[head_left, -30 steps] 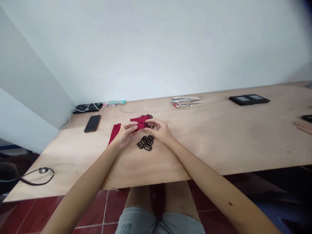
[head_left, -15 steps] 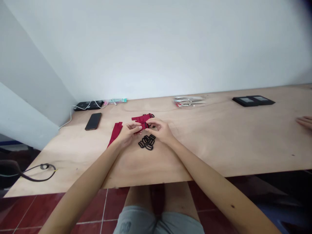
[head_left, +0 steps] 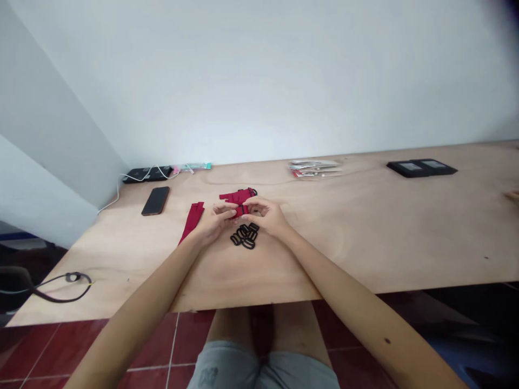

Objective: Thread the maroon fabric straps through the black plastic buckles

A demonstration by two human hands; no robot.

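Both my hands meet over the middle of the plywood table (head_left: 357,232). My left hand (head_left: 214,221) and my right hand (head_left: 263,214) pinch a red fabric strap (head_left: 237,197) from either side. A small black loop (head_left: 243,209) sits on the strap between my fingers, and another black piece shows at the strap's far end. Just below my hands lies a small heap of black plastic strap rings (head_left: 244,236). A second red strap (head_left: 191,220) lies flat by my left hand, its lower end passing under my wrist.
A black smartphone (head_left: 155,200) lies left of the straps. Along the wall are a black device with white cable (head_left: 141,175) and a stack of packets (head_left: 315,168). A black flat case (head_left: 421,167) sits at right, and another person's fingers (head_left: 513,195) reach the right edge.
My fingers have closed in around the black loop on the strap, and my left hand has moved slightly right. The other person's hand has drawn back toward the right edge.
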